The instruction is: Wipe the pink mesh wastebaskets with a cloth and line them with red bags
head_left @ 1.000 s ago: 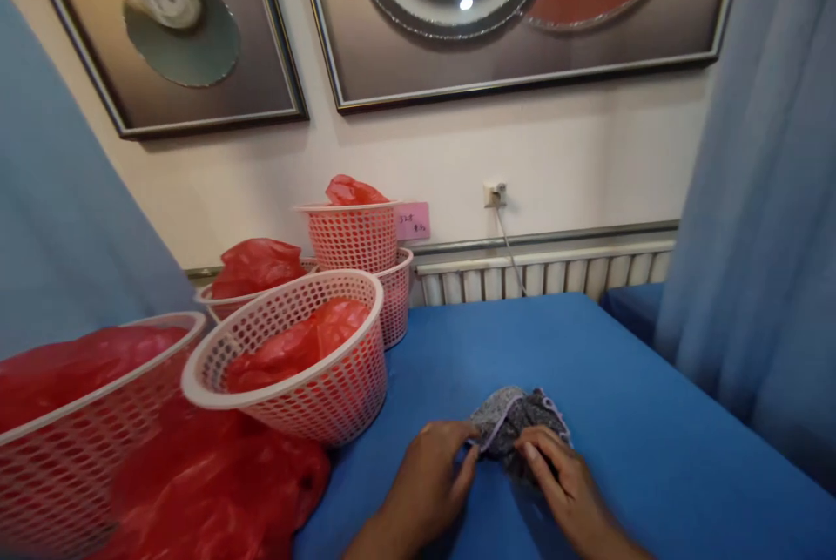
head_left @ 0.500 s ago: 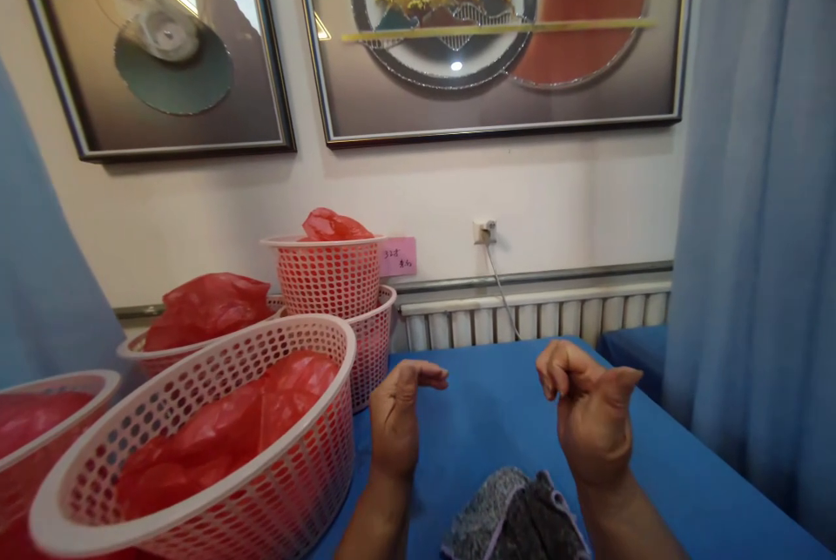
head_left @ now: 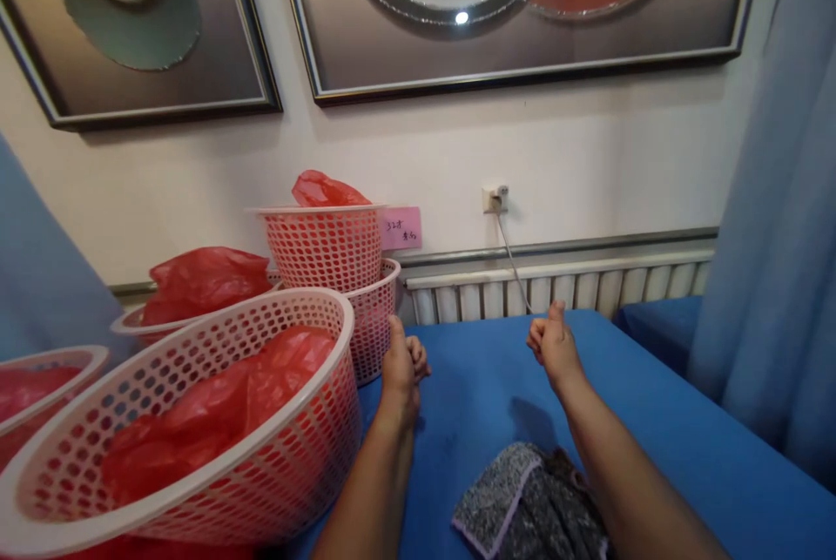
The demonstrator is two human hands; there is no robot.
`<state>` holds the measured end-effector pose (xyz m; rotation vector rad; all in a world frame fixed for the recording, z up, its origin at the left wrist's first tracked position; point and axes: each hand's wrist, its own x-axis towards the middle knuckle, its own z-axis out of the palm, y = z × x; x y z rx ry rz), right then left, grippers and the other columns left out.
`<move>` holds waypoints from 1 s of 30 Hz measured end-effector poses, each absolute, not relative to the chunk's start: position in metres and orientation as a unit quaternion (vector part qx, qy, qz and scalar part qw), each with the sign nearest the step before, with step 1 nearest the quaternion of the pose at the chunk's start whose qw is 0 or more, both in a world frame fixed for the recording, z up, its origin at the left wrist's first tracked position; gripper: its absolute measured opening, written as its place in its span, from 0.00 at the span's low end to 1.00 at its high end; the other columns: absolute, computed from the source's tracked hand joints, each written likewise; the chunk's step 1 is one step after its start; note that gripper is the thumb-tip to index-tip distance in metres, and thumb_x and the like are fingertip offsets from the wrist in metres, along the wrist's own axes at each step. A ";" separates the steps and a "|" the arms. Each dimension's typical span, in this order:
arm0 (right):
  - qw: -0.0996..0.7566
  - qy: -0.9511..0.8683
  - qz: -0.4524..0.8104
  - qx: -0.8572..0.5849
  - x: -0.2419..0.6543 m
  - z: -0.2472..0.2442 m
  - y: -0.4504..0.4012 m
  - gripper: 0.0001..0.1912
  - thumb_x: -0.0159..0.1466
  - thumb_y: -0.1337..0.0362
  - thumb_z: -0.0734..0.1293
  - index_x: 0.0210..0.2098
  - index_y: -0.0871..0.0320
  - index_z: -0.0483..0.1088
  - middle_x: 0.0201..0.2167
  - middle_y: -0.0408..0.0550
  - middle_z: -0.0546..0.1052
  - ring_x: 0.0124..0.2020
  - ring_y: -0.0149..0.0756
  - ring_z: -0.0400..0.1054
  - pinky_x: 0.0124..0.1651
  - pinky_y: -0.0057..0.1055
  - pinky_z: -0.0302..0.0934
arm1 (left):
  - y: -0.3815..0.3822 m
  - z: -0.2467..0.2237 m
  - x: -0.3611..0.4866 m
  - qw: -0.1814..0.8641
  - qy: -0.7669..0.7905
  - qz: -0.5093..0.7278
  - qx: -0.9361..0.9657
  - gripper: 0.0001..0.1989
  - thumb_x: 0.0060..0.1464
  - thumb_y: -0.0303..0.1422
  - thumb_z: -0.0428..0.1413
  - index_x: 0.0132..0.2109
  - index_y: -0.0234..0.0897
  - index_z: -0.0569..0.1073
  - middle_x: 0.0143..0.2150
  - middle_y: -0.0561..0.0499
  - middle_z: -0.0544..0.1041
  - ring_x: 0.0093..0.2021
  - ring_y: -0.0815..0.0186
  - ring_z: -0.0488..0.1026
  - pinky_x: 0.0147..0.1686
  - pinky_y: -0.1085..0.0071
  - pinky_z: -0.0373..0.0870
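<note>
My left hand [head_left: 401, 368] is raised above the blue-covered table [head_left: 470, 386], just right of a pink basket. Its thumb points up and its fingers are curled in, with nothing seen in them. Farther right, my right hand [head_left: 555, 348] is held up the same way, thumb upward and fingers folded, also holding nothing visible. Below and between my forearms lies a crumpled grey cloth [head_left: 506, 495] with lilac edging. Neither hand touches it, and my right forearm hides part of its right side.
At left stand several pink perforated baskets [head_left: 346, 342] with red plastic bags [head_left: 215, 408] inside; one sits on another. A pink note [head_left: 401, 228] is behind them. A white radiator [head_left: 457, 299], a plugged socket [head_left: 495, 199] and framed pictures line the wall. A blue curtain [head_left: 764, 281] hangs at right.
Both hands have moved farther forward from me, and their thumbs now point up with the fingers curled. My view has tilted down slightly. The cloth still lies on the table.
</note>
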<state>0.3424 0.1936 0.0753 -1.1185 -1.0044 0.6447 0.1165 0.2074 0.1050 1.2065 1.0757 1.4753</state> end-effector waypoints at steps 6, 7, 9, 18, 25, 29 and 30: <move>0.686 -0.421 0.319 -0.501 0.341 0.073 0.190 0.44 0.62 0.21 0.40 0.13 0.51 0.50 0.10 0.41 0.56 0.14 0.27 0.46 0.19 0.29 0.40 | 0.202 0.107 0.117 0.477 0.417 0.602 0.486 0.41 0.49 0.77 0.43 0.15 0.44 0.53 0.11 0.61 0.50 0.13 0.75 0.47 0.18 0.74 0.61; 0.687 -0.421 0.320 -0.499 0.340 0.074 0.188 0.44 0.62 0.22 0.40 0.13 0.51 0.50 0.10 0.41 0.56 0.14 0.27 0.46 0.20 0.29 0.40 | 0.201 0.108 0.117 0.478 0.415 0.602 0.486 0.41 0.49 0.76 0.43 0.15 0.44 0.53 0.11 0.61 0.50 0.13 0.74 0.47 0.18 0.74 0.61; 0.688 -0.423 0.321 -0.495 0.339 0.076 0.184 0.44 0.63 0.22 0.41 0.13 0.51 0.50 0.11 0.41 0.56 0.14 0.27 0.46 0.20 0.29 0.40 | 0.200 0.107 0.119 0.478 0.412 0.603 0.487 0.41 0.50 0.76 0.43 0.15 0.44 0.54 0.11 0.61 0.51 0.13 0.74 0.48 0.18 0.74 0.60; 0.684 -0.442 0.327 -0.479 0.328 0.082 0.173 0.44 0.60 0.20 0.43 0.14 0.51 0.51 0.12 0.40 0.56 0.15 0.27 0.47 0.21 0.30 0.41 | 0.199 0.100 0.120 0.476 0.415 0.607 0.482 0.40 0.50 0.75 0.45 0.16 0.44 0.55 0.12 0.62 0.51 0.14 0.74 0.48 0.19 0.74 0.59; 0.665 -0.464 0.329 -0.484 0.320 0.077 0.168 0.43 0.62 0.22 0.43 0.14 0.51 0.51 0.13 0.40 0.56 0.15 0.27 0.48 0.22 0.31 0.41 | 0.199 0.096 0.121 0.476 0.425 0.611 0.469 0.40 0.48 0.76 0.47 0.17 0.44 0.54 0.12 0.61 0.52 0.15 0.74 0.49 0.20 0.73 0.60; 0.644 -0.486 0.337 -0.484 0.320 0.069 0.171 0.43 0.62 0.21 0.42 0.15 0.51 0.53 0.13 0.41 0.57 0.16 0.28 0.48 0.22 0.30 0.42 | 0.199 0.095 0.121 0.473 0.429 0.614 0.464 0.40 0.46 0.77 0.47 0.17 0.44 0.55 0.12 0.61 0.53 0.15 0.73 0.50 0.20 0.73 0.60; 0.635 -0.494 0.340 -0.487 0.321 0.066 0.172 0.44 0.62 0.21 0.42 0.15 0.51 0.53 0.13 0.41 0.57 0.16 0.28 0.49 0.22 0.31 0.43 | 0.199 0.095 0.121 0.471 0.430 0.615 0.463 0.40 0.46 0.77 0.47 0.17 0.44 0.55 0.12 0.61 0.53 0.15 0.73 0.51 0.20 0.73 0.60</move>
